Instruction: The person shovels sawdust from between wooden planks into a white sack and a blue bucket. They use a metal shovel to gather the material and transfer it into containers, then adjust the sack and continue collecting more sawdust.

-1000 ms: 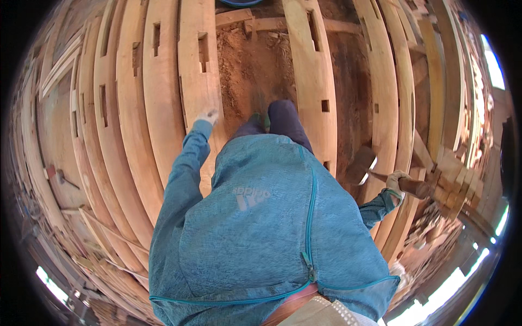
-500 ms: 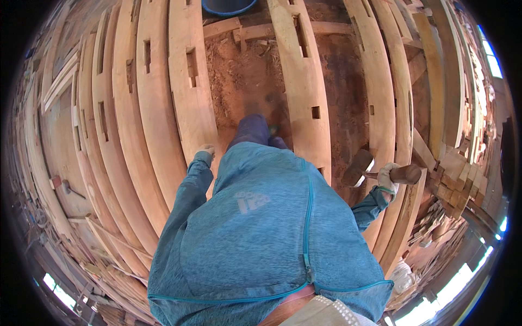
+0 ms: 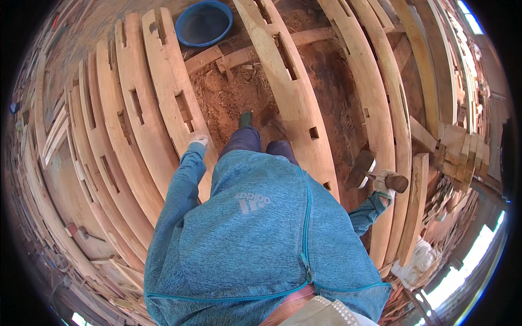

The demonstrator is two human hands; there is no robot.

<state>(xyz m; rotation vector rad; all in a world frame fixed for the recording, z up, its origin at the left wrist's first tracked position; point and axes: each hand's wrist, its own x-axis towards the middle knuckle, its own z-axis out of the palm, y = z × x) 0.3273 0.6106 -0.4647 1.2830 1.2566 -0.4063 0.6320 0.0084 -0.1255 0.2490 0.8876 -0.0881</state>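
My right hand, in a pale glove, is closed around the handle of a mallet. The mallet's dark, blocky head has a whitish face and sits to the left of the hand. A rounded brown wooden end sticks out on the hand's right. Beneath it run the curved timber beams on the right. My left hand, also gloved, is over or against the edge of a mortised beam; its fingers are too small and hidden to read. Between my two sides lies another beam with cut slots.
A blue basin stands on the ground ahead. Shavings and reddish dirt cover the ground between beams. Several more slotted beams lie to the left, near a hammer-like tool. Stacked wood blocks and a white sack are at the right.
The view has shifted, bringing more of the blue basin in and a foot forward. My left hand has moved up along the beam. The mallet stays in my right hand.
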